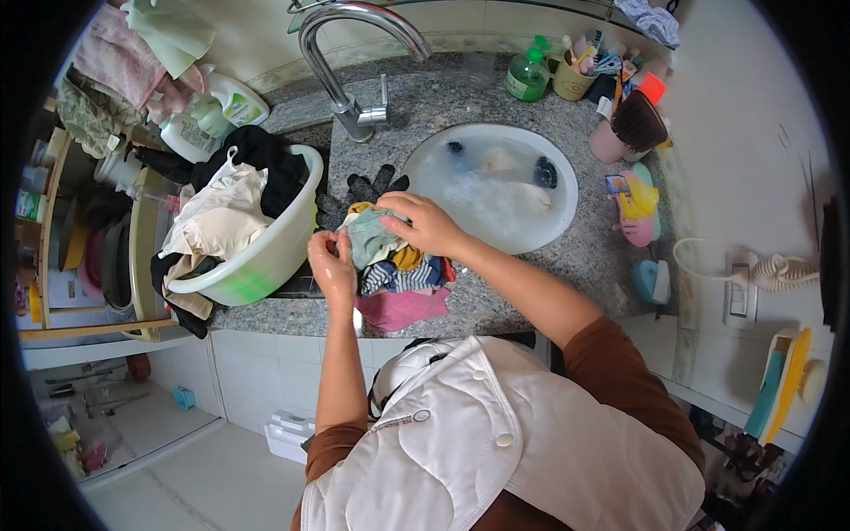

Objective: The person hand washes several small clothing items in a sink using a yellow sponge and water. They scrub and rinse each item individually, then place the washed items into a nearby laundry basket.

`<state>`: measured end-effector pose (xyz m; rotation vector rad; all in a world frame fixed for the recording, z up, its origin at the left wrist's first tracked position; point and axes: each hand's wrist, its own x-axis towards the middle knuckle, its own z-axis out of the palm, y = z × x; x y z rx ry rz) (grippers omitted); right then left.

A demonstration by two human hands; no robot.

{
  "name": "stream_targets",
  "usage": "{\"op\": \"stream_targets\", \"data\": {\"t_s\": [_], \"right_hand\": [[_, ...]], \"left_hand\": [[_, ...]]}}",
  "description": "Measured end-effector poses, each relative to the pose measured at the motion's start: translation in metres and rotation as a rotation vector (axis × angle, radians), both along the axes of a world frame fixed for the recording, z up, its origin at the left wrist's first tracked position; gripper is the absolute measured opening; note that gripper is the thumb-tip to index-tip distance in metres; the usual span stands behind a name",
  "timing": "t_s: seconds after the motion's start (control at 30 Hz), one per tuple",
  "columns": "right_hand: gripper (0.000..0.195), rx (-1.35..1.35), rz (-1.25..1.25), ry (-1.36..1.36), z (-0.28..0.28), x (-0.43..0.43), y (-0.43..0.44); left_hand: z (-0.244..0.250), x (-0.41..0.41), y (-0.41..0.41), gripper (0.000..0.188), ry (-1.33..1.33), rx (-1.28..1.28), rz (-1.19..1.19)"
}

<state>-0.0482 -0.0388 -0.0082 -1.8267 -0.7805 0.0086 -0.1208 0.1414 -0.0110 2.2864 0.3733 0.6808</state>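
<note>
A small pale green cloth [369,239] lies bunched between my two hands on top of a pile of small garments. My right hand [425,224] grips its upper right side, fingers bent over the fabric. At its left edge, my wet left hand [331,267] holds the cloth between thumb and fingers. Mustard fabric [408,257], a navy-and-white striped piece [403,277] and a pink cloth [403,310] show below it. Dark grey knitted fabric [376,184] sticks out behind the hands. To the right, a white basin [572,192] holds cloudy water with dark and pale fabrics partly under the surface.
At left stands a pale plastic tub [259,259] heaped with black and cream clothes. A chrome faucet [345,99] rises behind the granite counter [485,299]. Along the back right are a green pump bottle [529,76], a toothbrush cup [571,81] and a hairbrush [639,121].
</note>
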Motion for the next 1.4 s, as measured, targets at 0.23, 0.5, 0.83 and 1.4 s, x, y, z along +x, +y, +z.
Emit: {"op": "stream_targets", "data": {"t_s": [0.23, 0.5, 0.83, 1.4], "right_hand": [[0.040, -0.096, -0.258, 0.256, -0.037, 0.039, -0.100], [0.051, -0.779, -0.578, -0.131, -0.096, 0.056, -0.137], [0.034, 0.244, -0.202, 0.885, -0.043, 0.080, -0.168], [0.014, -0.093, -0.369, 0.388, -0.011, 0.023, -0.178]], "left_hand": [[0.055, 0.009, -0.001, 0.019, -0.056, 0.217, -0.091], [0.068, 0.028, -0.123, 0.011, -0.060, -0.204, -0.685], [-0.026, 0.064, -0.167, 0.030, 0.524, -1.318, -0.442], [-0.002, 0.094, -0.177, 0.028, 0.523, -1.537, -0.589]]}}
